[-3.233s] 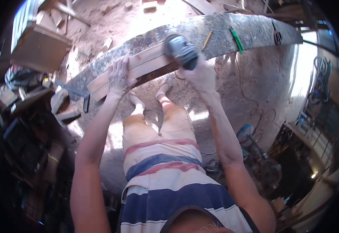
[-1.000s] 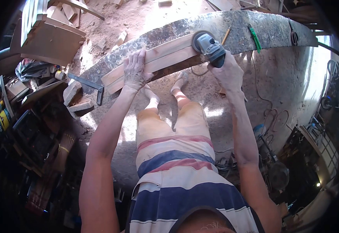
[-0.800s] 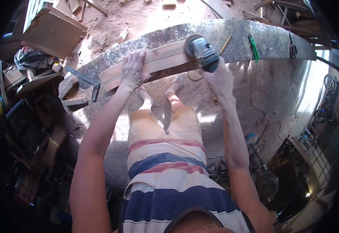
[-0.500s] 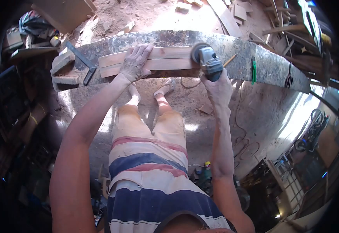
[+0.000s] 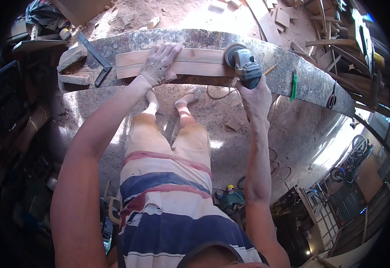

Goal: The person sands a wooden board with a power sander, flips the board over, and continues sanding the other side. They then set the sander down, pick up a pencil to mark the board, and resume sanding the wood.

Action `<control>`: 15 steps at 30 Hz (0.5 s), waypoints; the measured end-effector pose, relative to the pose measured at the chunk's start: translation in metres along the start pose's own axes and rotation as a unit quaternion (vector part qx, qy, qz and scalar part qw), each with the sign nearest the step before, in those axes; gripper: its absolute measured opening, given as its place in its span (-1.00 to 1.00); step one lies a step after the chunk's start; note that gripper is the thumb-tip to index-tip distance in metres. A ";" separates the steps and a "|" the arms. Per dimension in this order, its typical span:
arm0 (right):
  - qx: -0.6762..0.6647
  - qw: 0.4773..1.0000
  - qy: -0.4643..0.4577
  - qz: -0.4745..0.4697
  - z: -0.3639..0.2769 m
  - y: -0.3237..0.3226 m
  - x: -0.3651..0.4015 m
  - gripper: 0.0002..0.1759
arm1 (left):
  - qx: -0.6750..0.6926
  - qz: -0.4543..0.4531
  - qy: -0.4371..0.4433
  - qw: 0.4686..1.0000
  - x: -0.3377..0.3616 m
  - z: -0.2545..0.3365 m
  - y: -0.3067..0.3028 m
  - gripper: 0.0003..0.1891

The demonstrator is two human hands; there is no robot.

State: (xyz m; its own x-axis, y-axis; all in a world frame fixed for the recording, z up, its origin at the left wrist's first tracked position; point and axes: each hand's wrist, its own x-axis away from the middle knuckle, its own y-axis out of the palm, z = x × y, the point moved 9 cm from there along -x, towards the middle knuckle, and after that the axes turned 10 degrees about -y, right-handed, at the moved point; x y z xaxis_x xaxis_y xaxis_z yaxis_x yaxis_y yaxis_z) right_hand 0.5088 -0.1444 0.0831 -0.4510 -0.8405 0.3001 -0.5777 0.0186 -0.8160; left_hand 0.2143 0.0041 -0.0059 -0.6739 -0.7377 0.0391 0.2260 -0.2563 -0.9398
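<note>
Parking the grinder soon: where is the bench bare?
Bare workbench shows between the green tool and the dark tool at right, and behind the boards. Crowded: wood blocks and square at left, angle grinder mid-bench.

Workshop, dusty concrete floor (image 5: 230, 107) w/ sun patches and loose cable loops (image 5: 277, 167). Long mottled counter (image 5: 195, 36) runs across the top, grey w/ dust. Beyond it, reddish dirt ground (image 5: 177, 13) strewn w/ wood offcuts (image 5: 282, 18) (brightest light falls here). Left side is dark, w/ stacked clutter (image 5: 11, 98) that's hard to make out. Lower right: barred gate (image 5: 333, 214), bicycle (image 5: 349, 161) in daylight, small lamp (image 5: 309, 252) glowing.
</note>
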 end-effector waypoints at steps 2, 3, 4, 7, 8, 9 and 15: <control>0.024 1.000 0.013 -0.003 0.007 -0.004 0.000 -0.32 | 0.001 0.001 -0.004 1.000 0.000 -0.001 0.002 0.19; 0.036 0.999 0.020 -0.004 0.010 -0.005 0.000 -0.33 | 0.002 0.002 -0.005 1.000 -0.001 -0.001 0.003 0.20; 0.047 0.999 0.014 0.012 0.012 -0.009 0.001 -0.33 | 0.013 0.005 -0.007 1.000 -0.001 -0.002 0.002 0.19; 0.090 0.994 0.014 0.056 0.020 -0.020 0.010 -0.35 | 0.038 0.007 -0.008 0.999 -0.001 0.001 0.000 0.19; 0.106 0.992 0.023 0.070 0.022 -0.025 0.015 -0.35 | 0.036 0.006 -0.008 0.999 -0.001 0.003 -0.002 0.19; 0.122 0.988 0.033 0.085 0.022 -0.029 0.019 -0.35 | 0.033 0.006 -0.007 0.999 -0.001 0.002 -0.003 0.19; -0.033 0.968 0.172 0.180 0.065 -0.032 0.102 -0.31 | 0.023 0.008 -0.010 1.000 -0.002 0.005 0.000 0.22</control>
State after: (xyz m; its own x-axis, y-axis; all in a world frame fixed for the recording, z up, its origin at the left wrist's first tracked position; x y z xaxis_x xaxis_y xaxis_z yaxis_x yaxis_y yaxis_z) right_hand 0.5253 -0.2659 0.1083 -0.8247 -0.5432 0.1573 -0.3773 0.3213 -0.8686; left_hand 0.2191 0.0023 -0.0038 -0.6566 -0.7536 0.0318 0.2683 -0.2728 -0.9239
